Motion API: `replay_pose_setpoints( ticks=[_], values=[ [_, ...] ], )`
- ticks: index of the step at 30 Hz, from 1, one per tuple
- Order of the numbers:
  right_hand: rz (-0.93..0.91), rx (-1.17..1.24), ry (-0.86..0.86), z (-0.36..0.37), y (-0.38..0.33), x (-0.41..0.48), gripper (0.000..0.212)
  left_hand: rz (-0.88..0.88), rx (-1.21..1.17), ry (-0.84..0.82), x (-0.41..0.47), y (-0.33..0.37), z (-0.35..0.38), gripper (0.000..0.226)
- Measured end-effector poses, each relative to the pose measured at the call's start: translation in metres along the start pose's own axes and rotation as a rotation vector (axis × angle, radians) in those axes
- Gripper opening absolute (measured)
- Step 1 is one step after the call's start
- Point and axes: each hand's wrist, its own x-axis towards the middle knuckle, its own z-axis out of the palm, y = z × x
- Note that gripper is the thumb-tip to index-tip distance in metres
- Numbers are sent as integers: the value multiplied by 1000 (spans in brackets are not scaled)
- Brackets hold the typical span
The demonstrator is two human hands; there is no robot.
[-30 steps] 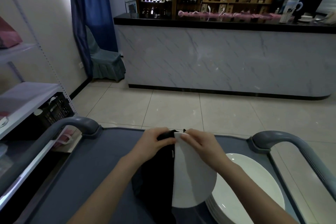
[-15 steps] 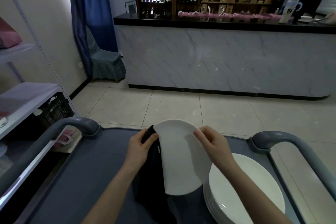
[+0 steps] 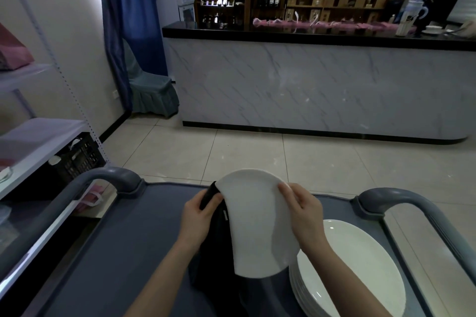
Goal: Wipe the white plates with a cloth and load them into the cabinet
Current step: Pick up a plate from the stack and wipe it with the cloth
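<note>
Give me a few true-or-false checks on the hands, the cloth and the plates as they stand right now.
1. The right hand grips the rim of the raised plate. True.
2. The cloth in the left hand is white. False: the cloth is dark, almost black, and hangs down beside the raised plate.
3. A stack of plates sits on the cart at the person's right. True.
4. The raised plate lies flat on top of the stack of plates. False: both hands hold it up on a tilt, to the left of the stack.
</note>
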Motion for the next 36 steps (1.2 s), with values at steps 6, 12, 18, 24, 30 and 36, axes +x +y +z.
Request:
replay_pose_setpoints(
  ticks=[6,12,18,24,30,36],
  values=[
    [-126,-76,-144,-9,-11,8,37,69,78,-154,5,11,-4,9],
    [-199,-235,-381,-2,-19,14,23,178,315,-447,20,34,10,17],
    [-93,-89,-151,-2,-9,3,31,133,292,-272,18,23,5,8],
    [98,84,24,-7,6,-5,25,-75,30,-285,4,12,-7,24],
    [-59,-73,-150,-11,-5,6,28,26,148,-316,13,23,-3,12],
    [-175,-186,-296,-5,-20,12,23,72,253,-415,19,30,4,14]
  ],
)
